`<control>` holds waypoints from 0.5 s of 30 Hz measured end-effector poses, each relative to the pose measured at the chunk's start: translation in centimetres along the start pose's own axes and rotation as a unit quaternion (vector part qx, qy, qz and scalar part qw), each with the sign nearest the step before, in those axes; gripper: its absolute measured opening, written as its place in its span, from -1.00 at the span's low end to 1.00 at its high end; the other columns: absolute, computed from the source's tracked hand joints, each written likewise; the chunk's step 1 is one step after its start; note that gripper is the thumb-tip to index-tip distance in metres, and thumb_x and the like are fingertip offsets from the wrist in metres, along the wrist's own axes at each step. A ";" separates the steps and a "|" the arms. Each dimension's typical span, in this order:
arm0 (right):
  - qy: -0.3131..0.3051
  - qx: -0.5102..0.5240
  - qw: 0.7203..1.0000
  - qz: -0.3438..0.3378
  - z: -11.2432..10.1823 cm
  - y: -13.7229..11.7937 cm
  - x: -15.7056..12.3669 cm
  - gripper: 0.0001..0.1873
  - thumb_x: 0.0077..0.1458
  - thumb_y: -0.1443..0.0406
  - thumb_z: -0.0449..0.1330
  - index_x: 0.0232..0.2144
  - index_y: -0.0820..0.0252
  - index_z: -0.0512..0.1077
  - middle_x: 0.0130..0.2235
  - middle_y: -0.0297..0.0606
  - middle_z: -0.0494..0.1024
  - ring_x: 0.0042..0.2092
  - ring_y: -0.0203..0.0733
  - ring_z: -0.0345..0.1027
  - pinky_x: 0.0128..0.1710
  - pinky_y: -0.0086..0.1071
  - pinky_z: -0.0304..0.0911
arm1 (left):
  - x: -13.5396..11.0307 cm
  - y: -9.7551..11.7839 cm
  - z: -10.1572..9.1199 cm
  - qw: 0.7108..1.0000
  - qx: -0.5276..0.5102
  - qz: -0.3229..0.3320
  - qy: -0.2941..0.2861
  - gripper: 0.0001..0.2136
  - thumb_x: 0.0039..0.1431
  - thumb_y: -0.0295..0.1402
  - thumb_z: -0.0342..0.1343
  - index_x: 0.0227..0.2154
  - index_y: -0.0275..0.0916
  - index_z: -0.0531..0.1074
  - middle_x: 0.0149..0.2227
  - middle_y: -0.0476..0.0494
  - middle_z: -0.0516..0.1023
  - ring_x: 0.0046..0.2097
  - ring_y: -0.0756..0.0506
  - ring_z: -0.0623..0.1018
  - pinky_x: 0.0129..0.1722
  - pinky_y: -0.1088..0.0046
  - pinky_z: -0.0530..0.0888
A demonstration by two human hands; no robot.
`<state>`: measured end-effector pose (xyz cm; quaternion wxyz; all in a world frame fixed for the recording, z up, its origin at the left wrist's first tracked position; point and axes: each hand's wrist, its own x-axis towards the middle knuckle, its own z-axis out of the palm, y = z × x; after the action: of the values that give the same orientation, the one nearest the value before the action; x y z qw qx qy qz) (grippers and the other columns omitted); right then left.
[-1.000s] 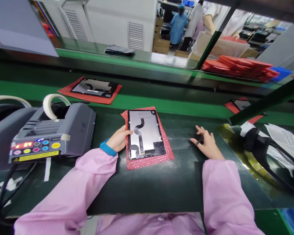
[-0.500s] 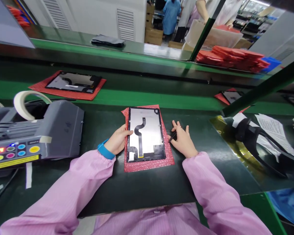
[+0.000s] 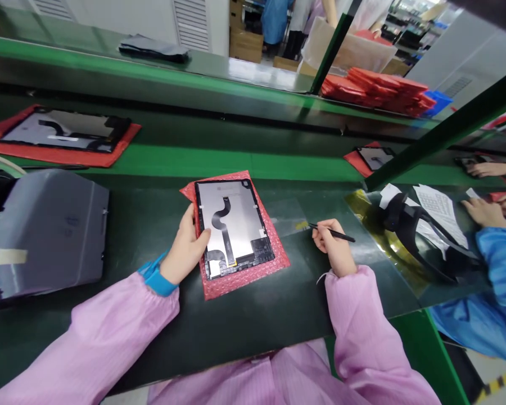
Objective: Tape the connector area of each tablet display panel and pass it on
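Observation:
A tablet screen (image 3: 244, 219) lies back side up on a red bubble-wrap bag (image 3: 278, 256), with a dark ribbon cable (image 3: 226, 239) curving down its silver back. My left hand (image 3: 185, 247) grips the left edge of screen and bag, thumb on top and the other fingers mostly hidden. To the right, my right hand (image 3: 334, 244) is closed round thin black tweezers (image 3: 339, 233). Their tips point left, at a small yellow piece of tape (image 3: 301, 225) on a clear film (image 3: 284, 216) lying on the bench.
At left stands a grey tape dispenser (image 3: 63, 225). Another screen (image 3: 84, 126) rests on red wrap on the back ledge. A black head strap (image 3: 417, 242) and paper sheets (image 3: 441, 211) lie right, beside a co-worker's blue sleeve (image 3: 504, 270). A green post (image 3: 447, 129) slants across.
My right hand has moved away from the screen's right edge and now points the tweezers at the tape on the film. My left hand stays on the screen. The view has shifted right.

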<state>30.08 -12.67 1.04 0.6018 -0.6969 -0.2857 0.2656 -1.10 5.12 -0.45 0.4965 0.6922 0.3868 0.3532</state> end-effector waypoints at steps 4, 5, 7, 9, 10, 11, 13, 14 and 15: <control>-0.021 -0.019 1.000 0.001 0.3 -0.1 -0.3 -0.52 -0.01 -0.04 0.39 -0.34 0.05 0.23 -0.49 -0.39 0.57 -0.61 -0.37 0.23 -0.67 -0.51 -0.05 | -1.1 0.3 -0.7 0.965 0.215 0.150 -0.008 -0.19 0.31 -0.27 0.13 0.50 -0.23 -0.14 0.55 -0.43 -0.24 0.55 -0.48 -0.27 0.46 -0.26 -0.06; -0.025 -0.024 0.999 0.000 0.4 -0.2 -0.2 -0.51 -0.01 -0.05 0.39 -0.35 0.05 0.22 -0.49 -0.38 0.58 -0.62 -0.37 0.24 -0.68 -0.51 -0.04 | -1.2 0.5 -0.9 0.954 0.235 0.181 -0.046 -0.24 0.34 -0.26 0.11 0.50 -0.19 -0.09 0.56 -0.39 -0.22 0.55 -0.49 -0.27 0.45 -0.27 -0.04; -0.032 -0.036 0.999 -0.001 0.4 -0.2 0.0 -0.50 0.02 -0.07 0.38 -0.36 0.04 0.20 -0.48 -0.36 0.60 -0.62 -0.37 0.25 -0.69 -0.51 -0.05 | -1.2 0.9 -1.2 0.930 0.251 0.222 -0.152 -0.35 0.38 -0.22 0.09 0.46 -0.10 0.08 0.55 -0.30 -0.06 0.55 -0.49 -0.16 0.45 -0.26 -0.02; -0.033 -0.044 0.998 -0.001 0.4 -0.1 0.1 -0.48 0.03 -0.11 0.36 -0.36 0.03 0.19 -0.48 -0.37 0.59 -0.62 -0.36 0.28 -0.71 -0.52 -0.06 | -0.9 1.1 -1.6 0.905 0.256 0.230 -0.250 -0.44 0.39 -0.16 0.07 0.41 -0.05 0.22 0.51 -0.23 0.11 0.54 -0.46 -0.06 0.46 -0.24 -0.05; -0.029 -0.046 0.999 -0.001 0.4 -0.1 0.1 -0.47 0.03 -0.13 0.36 -0.35 0.03 0.18 -0.48 -0.38 0.59 -0.62 -0.35 0.30 -0.73 -0.52 -0.06 | -0.7 1.1 -1.8 0.895 0.260 0.226 -0.284 -0.45 0.39 -0.14 0.06 0.40 -0.04 0.25 0.50 -0.20 0.15 0.54 -0.45 -0.05 0.46 -0.24 -0.10; -0.025 -0.046 0.999 0.000 0.4 0.0 0.1 -0.46 0.03 -0.14 0.35 -0.35 0.03 0.17 -0.49 -0.38 0.58 -0.62 -0.33 0.32 -0.74 -0.52 -0.07 | -0.5 1.0 -2.0 0.888 0.263 0.219 -0.308 -0.44 0.39 -0.11 0.06 0.41 -0.03 0.25 0.49 -0.18 0.17 0.54 -0.44 -0.05 0.47 -0.23 -0.14; -0.024 -0.046 0.999 0.000 0.3 0.0 0.0 -0.44 0.03 -0.15 0.36 -0.34 0.03 0.17 -0.48 -0.39 0.57 -0.62 -0.32 0.36 -0.75 -0.53 -0.05 | -0.3 0.9 -2.4 0.880 0.265 0.208 -0.336 -0.36 0.34 -0.05 0.13 0.43 -0.02 0.22 0.49 -0.18 0.17 0.54 -0.42 -0.06 0.47 -0.23 -0.20; -0.025 -0.048 0.999 -0.001 0.2 0.0 -0.1 -0.44 0.03 -0.15 0.36 -0.34 0.03 0.17 -0.48 -0.40 0.57 -0.61 -0.31 0.37 -0.76 -0.53 -0.04 | -0.2 0.8 -2.5 0.877 0.264 0.206 -0.345 -0.31 0.29 -0.01 0.18 0.43 -0.01 0.20 0.49 -0.19 0.17 0.54 -0.43 -0.06 0.46 -0.23 -0.21; -0.028 -0.050 0.998 -0.001 0.1 0.0 -0.1 -0.44 0.03 -0.15 0.36 -0.34 0.03 0.17 -0.47 -0.40 0.57 -0.60 -0.30 0.39 -0.76 -0.54 -0.03 | -0.1 0.8 -2.7 0.874 0.262 0.205 -0.353 -0.25 0.23 0.02 0.24 0.44 0.01 0.19 0.49 -0.20 0.17 0.54 -0.45 -0.05 0.46 -0.25 -0.21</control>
<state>29.94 -12.67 1.06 0.5582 -0.7183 -0.3157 0.2697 -3.32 5.98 0.97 0.3165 0.9395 0.1139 0.0652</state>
